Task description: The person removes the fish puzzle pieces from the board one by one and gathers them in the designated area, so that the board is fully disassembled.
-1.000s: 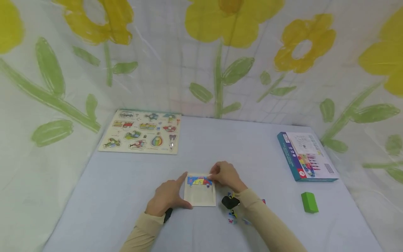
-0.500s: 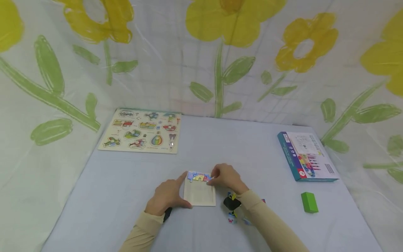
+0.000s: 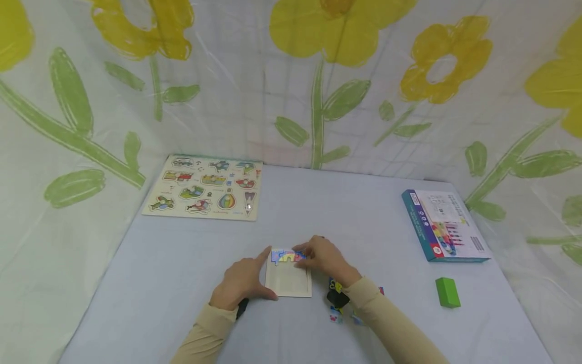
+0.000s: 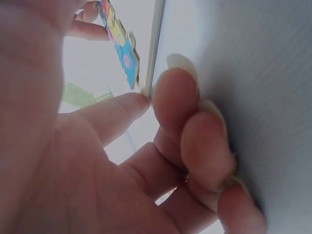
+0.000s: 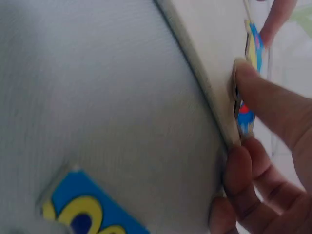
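A small pale wooden puzzle tray (image 3: 291, 281) lies on the table before me. Along its far edge runs a row of joined jigsaw pieces (image 3: 287, 256) with a rainbow picture in blue, yellow and red. My left hand (image 3: 240, 284) holds the tray's left side, index finger at the far corner and thumb at the near one. At the far right corner, my right hand (image 3: 328, 259) pinches a blue and red puzzle piece (image 5: 245, 117) at the end of the row; the fingers partly hide it. Its other fingers touch the tray's edge in the right wrist view.
Several loose puzzle pieces (image 3: 335, 316) lie under and beside the right forearm. A wooden vehicle puzzle board (image 3: 204, 194) is at the back left. On the right are a teal-edged box (image 3: 447, 225) and a green block (image 3: 447, 292). A flower-printed curtain (image 3: 291, 91) hangs behind.
The right-hand fingers have shifted slightly inward over the corner piece, the thumb now lower on it. The left hand and tray have stayed in place.
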The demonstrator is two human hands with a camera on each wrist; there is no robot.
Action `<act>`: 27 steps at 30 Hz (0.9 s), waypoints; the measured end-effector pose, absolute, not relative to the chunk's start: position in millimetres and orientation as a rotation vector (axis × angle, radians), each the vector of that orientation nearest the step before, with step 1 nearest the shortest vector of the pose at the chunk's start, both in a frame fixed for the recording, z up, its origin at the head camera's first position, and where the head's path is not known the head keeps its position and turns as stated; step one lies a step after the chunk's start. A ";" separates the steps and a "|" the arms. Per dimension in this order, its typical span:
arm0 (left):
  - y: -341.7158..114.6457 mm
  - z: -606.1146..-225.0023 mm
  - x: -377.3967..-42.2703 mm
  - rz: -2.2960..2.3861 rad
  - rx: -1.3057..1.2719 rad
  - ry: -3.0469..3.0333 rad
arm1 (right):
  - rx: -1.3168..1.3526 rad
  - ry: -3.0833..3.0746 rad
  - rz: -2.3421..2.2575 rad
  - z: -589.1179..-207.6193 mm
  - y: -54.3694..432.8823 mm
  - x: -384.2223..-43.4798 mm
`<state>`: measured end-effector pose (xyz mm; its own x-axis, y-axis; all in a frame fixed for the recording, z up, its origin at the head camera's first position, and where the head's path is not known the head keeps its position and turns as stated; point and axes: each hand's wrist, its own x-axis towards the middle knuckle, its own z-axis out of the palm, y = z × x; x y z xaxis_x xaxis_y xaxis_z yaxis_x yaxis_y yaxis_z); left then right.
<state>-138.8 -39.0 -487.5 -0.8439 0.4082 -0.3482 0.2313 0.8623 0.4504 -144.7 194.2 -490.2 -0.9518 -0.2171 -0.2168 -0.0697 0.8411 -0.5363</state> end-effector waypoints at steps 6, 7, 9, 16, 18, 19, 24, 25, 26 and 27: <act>-37.3 -484.8 -137.8 0.544 0.477 2.598 | -0.328 2.826 -0.665 -492.6 197.9 -137.4; -37.1 -484.5 -137.7 0.544 0.479 2.598 | -0.347 2.843 -0.634 -492.9 198.2 -136.1; -37.4 -484.1 -137.8 0.539 0.479 2.601 | -0.403 2.877 -0.558 -493.5 197.7 -134.2; -39.3 -483.1 -137.9 0.538 0.475 2.612 | -0.752 3.004 -0.278 -496.3 189.2 -125.8; -39.6 -482.6 -137.8 0.536 0.476 2.612 | -0.865 3.059 -0.189 -499.1 188.8 -121.9; -39.0 -482.6 -137.6 0.533 0.476 2.611 | -0.896 3.080 -0.151 -499.8 189.0 -119.5; -37.9 -483.3 -137.8 0.528 0.480 2.613 | -0.841 3.068 -0.054 -495.9 180.9 -109.0; -37.7 -483.6 -137.7 0.532 0.481 2.612 | -0.808 3.053 -0.039 -494.2 178.0 -107.0; -37.6 -484.0 -137.8 0.534 0.482 2.612 | -0.785 3.050 -0.024 -492.4 175.4 -105.1; -37.6 -484.2 -137.8 0.538 0.482 2.611 | -0.770 3.046 -0.001 -491.2 173.0 -103.1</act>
